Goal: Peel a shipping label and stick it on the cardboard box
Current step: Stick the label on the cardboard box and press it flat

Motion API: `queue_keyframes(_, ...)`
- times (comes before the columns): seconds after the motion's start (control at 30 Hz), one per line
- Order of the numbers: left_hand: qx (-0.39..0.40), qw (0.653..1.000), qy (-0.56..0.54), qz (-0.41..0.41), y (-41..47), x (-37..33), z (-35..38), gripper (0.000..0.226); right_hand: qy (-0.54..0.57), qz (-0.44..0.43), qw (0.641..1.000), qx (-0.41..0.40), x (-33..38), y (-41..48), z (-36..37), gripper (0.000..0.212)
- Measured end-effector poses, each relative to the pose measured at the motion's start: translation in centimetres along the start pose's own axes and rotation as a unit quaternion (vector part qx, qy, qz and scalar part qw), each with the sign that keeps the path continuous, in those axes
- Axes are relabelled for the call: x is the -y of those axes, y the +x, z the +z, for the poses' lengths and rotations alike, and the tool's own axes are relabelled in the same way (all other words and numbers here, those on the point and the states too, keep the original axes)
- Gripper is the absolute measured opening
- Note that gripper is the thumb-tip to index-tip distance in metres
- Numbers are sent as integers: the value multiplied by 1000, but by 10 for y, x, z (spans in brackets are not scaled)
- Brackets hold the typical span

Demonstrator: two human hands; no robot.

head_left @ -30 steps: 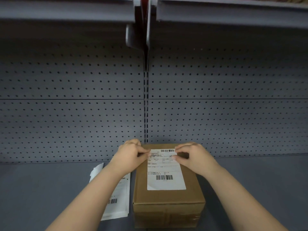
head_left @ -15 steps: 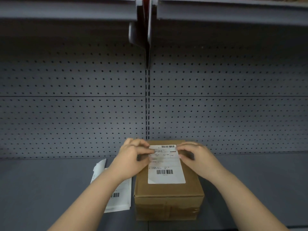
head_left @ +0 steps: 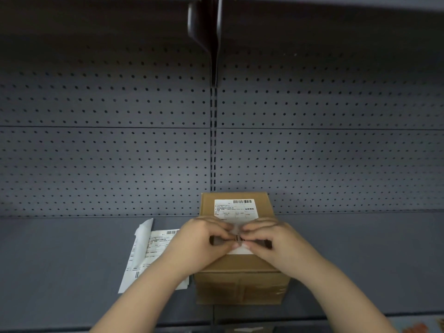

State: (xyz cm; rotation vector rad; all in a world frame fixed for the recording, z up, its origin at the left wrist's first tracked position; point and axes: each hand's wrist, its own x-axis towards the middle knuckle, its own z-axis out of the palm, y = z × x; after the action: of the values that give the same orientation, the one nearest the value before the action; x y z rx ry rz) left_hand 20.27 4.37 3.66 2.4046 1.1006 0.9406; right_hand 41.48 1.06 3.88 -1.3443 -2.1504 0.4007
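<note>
A brown cardboard box stands on the grey shelf, close to the pegboard back wall. A white shipping label with barcodes lies flat on the box top. My left hand and my right hand rest on the label's near half. Their bent fingertips meet over the lower barcode and press down on it. The hands hide the label's middle, while its far part and near edge show.
A stack of label sheets with a curled backing strip lies on the shelf left of the box. The perforated back wall rises right behind. An upper shelf bracket hangs overhead.
Both hands have slid from the label's far end toward me to its near half. The label's far end, covered before, is now exposed and flat.
</note>
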Motion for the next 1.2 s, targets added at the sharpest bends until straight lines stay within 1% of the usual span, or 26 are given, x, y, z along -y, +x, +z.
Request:
queue_keyframes(0.1, -3, 999, -18, -26, -7, 7, -9, 10, 15, 8, 1000, 12, -6, -7, -9, 23)
queue_keyframes(0.17, -17, 998, -48, -41, -14, 14, -16, 3, 34, 22, 999, -11, -14, -14, -16, 21)
queue_keyframes(0.27, -30, 994, -83, -61, -23, 20, -21, 3, 58, 38, 997, -46, -22, -23, -22, 19)
queue_keyframes(0.4, -18, 996, -70, -48, -23, 18, -22, 1, 50, 34, 997, -49, -21, -24, -22, 19)
queue_keyframes(0.47, -16, 999, -33, -24, -24, 16, -25, 6, 19, 31, 999, -40, -17, -21, -24, 18)
queue_keyframes(0.57, -7, 998, 30, 45, -27, 7, -22, 20, -48, 4, 997, -52, -4, -17, -22, 20)
queue_keyframes(0.67, 30, 995, 28, 89, -28, -8, -11, 28, -38, -30, 999, -14, 12, -15, -9, 23)
queue_keyframes(0.73, 30, 994, 27, 99, -28, -12, -6, 28, -30, -51, 998, 10, 15, -16, -1, 23)
queue_keyframes(0.87, 27, 996, -29, 83, -30, -7, -6, 24, -18, -56, 998, 28, 13, -20, -4, 27)
queue_keyframes(0.97, 7, 997, -43, 66, -36, -1, -12, 18, -11, -52, 998, 37, 7, -26, -14, 23)
queue_keyframes(1.07, -37, 998, -49, 32, -46, 11, -22, 15, 21, -28, 999, 10, -6, -38, -29, 19)
queue_keyframes(1.13, -46, 997, -65, 9, -51, 17, -26, 18, 40, -9, 999, -15, -12, -45, -36, 19)
queue_keyframes(1.2, -39, 997, -69, -1, -52, 17, -27, 15, 35, 2, 999, -28, -12, -47, -37, 17)
